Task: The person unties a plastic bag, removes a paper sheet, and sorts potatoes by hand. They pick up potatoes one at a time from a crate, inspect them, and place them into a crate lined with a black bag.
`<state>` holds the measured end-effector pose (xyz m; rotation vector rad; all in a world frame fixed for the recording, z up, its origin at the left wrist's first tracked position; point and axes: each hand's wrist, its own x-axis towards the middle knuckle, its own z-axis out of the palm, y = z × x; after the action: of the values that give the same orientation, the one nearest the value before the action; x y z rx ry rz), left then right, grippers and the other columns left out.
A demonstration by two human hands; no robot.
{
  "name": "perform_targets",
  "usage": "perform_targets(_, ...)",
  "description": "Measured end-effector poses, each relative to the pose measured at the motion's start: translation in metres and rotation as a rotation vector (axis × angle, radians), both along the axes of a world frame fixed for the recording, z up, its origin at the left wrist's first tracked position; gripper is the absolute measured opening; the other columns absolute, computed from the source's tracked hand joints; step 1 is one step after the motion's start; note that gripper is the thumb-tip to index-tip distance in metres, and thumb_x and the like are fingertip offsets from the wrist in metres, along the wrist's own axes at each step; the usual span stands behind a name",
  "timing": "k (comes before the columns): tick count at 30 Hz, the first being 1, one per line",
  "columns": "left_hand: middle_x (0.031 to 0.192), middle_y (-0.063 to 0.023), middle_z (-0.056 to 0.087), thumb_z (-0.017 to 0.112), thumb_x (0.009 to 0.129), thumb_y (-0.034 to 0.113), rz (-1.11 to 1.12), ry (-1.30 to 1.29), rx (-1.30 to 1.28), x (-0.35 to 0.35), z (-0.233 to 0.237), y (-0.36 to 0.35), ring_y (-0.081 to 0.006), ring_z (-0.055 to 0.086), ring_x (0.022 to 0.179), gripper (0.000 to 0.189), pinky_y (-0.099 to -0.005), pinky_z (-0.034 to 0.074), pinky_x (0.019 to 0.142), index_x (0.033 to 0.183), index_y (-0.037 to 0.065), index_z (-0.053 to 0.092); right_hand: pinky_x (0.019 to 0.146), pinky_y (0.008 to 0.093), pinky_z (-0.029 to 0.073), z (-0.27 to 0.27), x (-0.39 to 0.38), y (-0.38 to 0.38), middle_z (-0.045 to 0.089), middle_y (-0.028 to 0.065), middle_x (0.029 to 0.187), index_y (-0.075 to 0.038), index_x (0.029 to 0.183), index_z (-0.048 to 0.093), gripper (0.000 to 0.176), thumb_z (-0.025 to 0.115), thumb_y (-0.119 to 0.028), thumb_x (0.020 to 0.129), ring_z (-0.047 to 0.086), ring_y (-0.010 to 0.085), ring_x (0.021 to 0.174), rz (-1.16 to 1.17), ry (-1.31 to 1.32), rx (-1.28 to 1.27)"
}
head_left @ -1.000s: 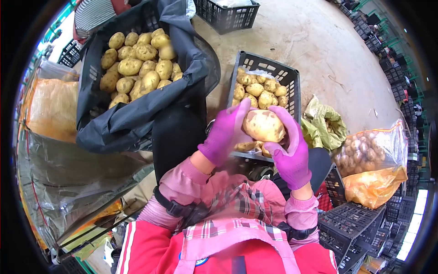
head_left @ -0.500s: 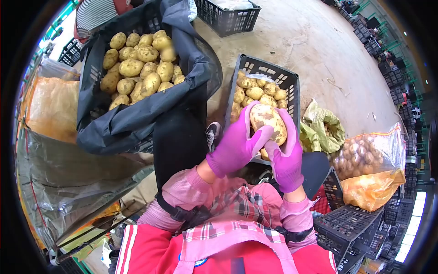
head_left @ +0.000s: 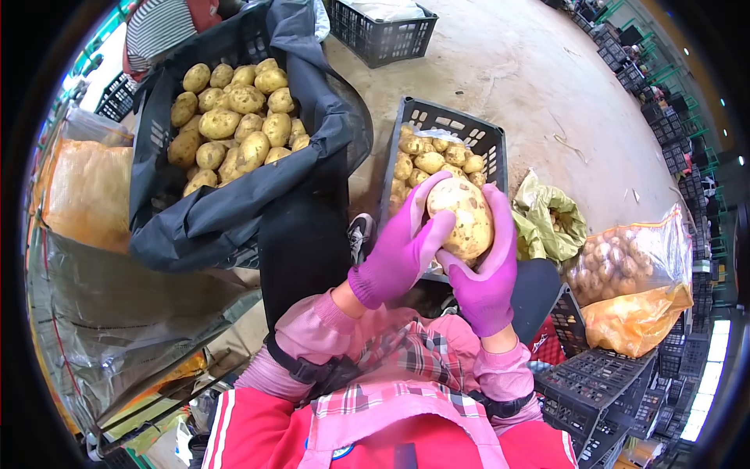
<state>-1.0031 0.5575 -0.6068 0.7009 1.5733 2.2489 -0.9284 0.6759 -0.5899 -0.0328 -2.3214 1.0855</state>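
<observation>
The left hand (head_left: 406, 246) and right hand (head_left: 486, 277) are cupping a large potato (head_left: 461, 217) between them, over the near end of the black crate (head_left: 490, 142). They seem to be holding it for inspection; shifting it is probably calling for a steady two-sided grip.

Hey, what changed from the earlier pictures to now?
The big potato turned: its long side ran across before, and now points mostly forward. The left grip and right grip moved closer together around it. Nothing was let go. The lined crate and smaller crate stayed put.
</observation>
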Motion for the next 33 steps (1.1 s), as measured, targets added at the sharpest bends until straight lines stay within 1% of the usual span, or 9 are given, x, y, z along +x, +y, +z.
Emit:
perform_targets(4, 0.130, -0.0103, 0.052, 0.042, 0.103, 0.024, -0.068, 0.003, -0.012, -0.008, 0.001, -0.006, -0.0161, 0.050, 0.119, 0.047, -0.0296, 0.037, 0.104, 0.143, 0.000, 0.037, 0.103, 0.0355, 0.043, 0.004, 0.003, -0.003, 0.045, 0.0165, 0.138, 0.001, 0.146, 0.027, 0.093, 0.082, -0.022, 0.075, 0.049, 0.0244, 0.126, 0.106, -0.130, -0.747)
perform_targets(7, 0.130, -0.0110, 0.053, 0.039, 0.103, 0.025, -0.179, -0.262, 0.053, -0.006, 0.011, -0.012, -0.0159, 0.051, 0.117, 0.046, -0.0293, 0.038, 0.103, 0.141, -0.001, 0.040, 0.100, 0.0340, 0.045, 0.000, 0.004, 0.002, 0.048, 0.0159, 0.134, 0.000, 0.146, 0.028, 0.092, 0.082, -0.024, 0.075, 0.052, 0.0232, 0.121, 0.075, -0.149, -0.586)
perform_targets(10, 0.126, -0.0118, 0.057, 0.037, 0.104, 0.025, 0.112, 0.199, -0.107, 0.001, -0.008, 0.003, -0.0164, 0.054, 0.114, 0.044, -0.0296, 0.042, 0.098, 0.137, -0.002, 0.045, 0.101, 0.0339, 0.045, -0.004, 0.002, 0.002, 0.049, 0.0163, 0.134, -0.001, 0.146, 0.031, 0.091, 0.083, -0.018, 0.073, 0.053, 0.0227, 0.121, 0.029, -0.147, -0.477)
perform_targets(16, 0.119, -0.0135, 0.057, 0.042, 0.102, 0.022, 0.192, 0.592, -0.382, -0.019, -0.017, -0.012, -0.0191, 0.060, 0.105, 0.040, -0.0315, 0.051, 0.087, 0.138, 0.005, 0.044, 0.103, 0.0359, 0.043, -0.004, 0.005, 0.000, 0.051, 0.0149, 0.135, -0.003, 0.143, 0.038, 0.086, 0.080, -0.005, 0.068, 0.051, 0.0241, 0.124, 0.005, -0.112, -0.340)
perform_targets(20, 0.119, -0.0129, 0.057, 0.042, 0.103, 0.026, -0.151, -0.116, -0.211, -0.014, 0.000, -0.012, -0.0172, 0.062, 0.104, 0.041, -0.0282, 0.056, 0.080, 0.139, 0.007, 0.043, 0.106, 0.0387, 0.041, -0.007, 0.002, 0.015, 0.049, 0.0153, 0.139, -0.003, 0.142, 0.039, 0.082, 0.076, 0.000, 0.069, 0.049, 0.0275, 0.128, -0.024, -0.094, 0.180)
perform_targets(24, 0.121, -0.0116, 0.056, 0.042, 0.103, 0.030, -0.147, -0.211, 0.032, -0.004, 0.001, -0.004, -0.0184, 0.062, 0.106, 0.045, -0.0299, 0.058, 0.079, 0.141, 0.005, 0.041, 0.105, 0.0381, 0.040, 0.000, -0.001, 0.007, 0.049, 0.0162, 0.139, -0.002, 0.138, 0.045, 0.061, 0.069, -0.024, 0.087, 0.049, 0.0286, 0.128, 0.035, 0.046, -0.184)
perform_targets(25, 0.121, -0.0113, 0.055, 0.043, 0.103, 0.030, -0.135, -0.204, 0.097, -0.002, 0.000, -0.003, -0.0192, 0.062, 0.106, 0.047, -0.0312, 0.059, 0.080, 0.141, 0.004, 0.040, 0.105, 0.0376, 0.039, -0.004, -0.005, 0.005, 0.052, 0.0171, 0.136, -0.001, 0.135, 0.048, 0.055, 0.058, -0.037, 0.095, 0.049, 0.0280, 0.126, -0.059, 0.043, -0.206)
perform_targets(31, 0.125, -0.0114, 0.055, 0.045, 0.102, 0.034, -0.203, -0.296, 0.126, -0.011, 0.005, -0.014, -0.0214, 0.060, 0.111, 0.047, -0.0339, 0.059, 0.082, 0.138, 0.003, 0.044, 0.103, 0.0358, 0.040, 0.004, -0.003, 0.012, 0.059, 0.0162, 0.128, -0.001, 0.133, 0.051, 0.049, 0.045, -0.037, 0.101, 0.055, 0.0263, 0.120, 0.032, 0.007, -0.220)
perform_targets(33, 0.126, -0.0112, 0.054, 0.043, 0.102, 0.037, -0.121, 0.198, -0.097, -0.017, -0.009, -0.007, -0.0223, 0.060, 0.112, 0.048, -0.0347, 0.059, 0.082, 0.136, 0.003, 0.046, 0.101, 0.0353, 0.042, 0.003, 0.001, 0.010, 0.059, 0.0161, 0.127, 0.001, 0.131, 0.051, 0.048, 0.040, -0.036, 0.103, 0.057, 0.0256, 0.118, -0.014, -0.040, -0.297)
